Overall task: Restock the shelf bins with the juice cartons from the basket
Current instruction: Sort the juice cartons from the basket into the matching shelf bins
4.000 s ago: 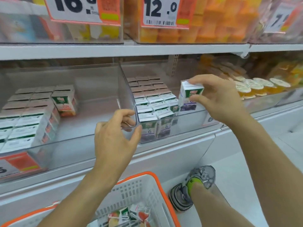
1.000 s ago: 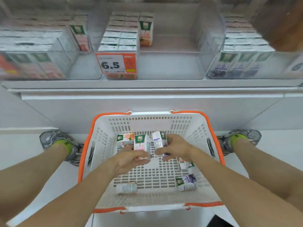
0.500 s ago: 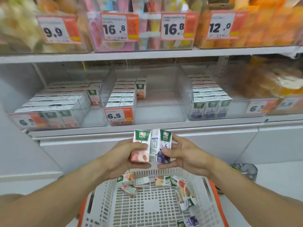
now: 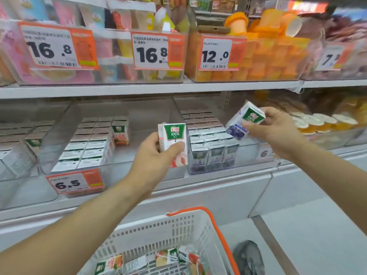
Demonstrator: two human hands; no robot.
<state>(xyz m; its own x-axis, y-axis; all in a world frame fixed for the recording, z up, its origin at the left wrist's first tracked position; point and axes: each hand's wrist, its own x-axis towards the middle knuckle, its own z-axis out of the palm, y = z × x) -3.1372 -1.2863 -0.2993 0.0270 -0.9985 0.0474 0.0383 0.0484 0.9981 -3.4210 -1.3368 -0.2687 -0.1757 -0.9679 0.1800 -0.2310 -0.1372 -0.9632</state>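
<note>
Both bare forearms reach up and forward, the left arm rising from the lower left, the right arm coming in from the right edge. The left hand [image 4: 156, 153] sits near centre, back toward the camera, thumb laid across the front of a peach carton [image 4: 174, 143] held upright. The right hand [image 4: 276, 132] is higher and further right, fingers pinching a grape carton [image 4: 245, 122] tilted to the left.

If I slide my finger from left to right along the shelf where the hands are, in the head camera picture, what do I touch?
6.5 price tag → orange-picture carton standing in the middle bin → left hand → peach carton it holds → rows of grape cartons → tilted grape carton → right hand → foil-lidded cups.
</note>
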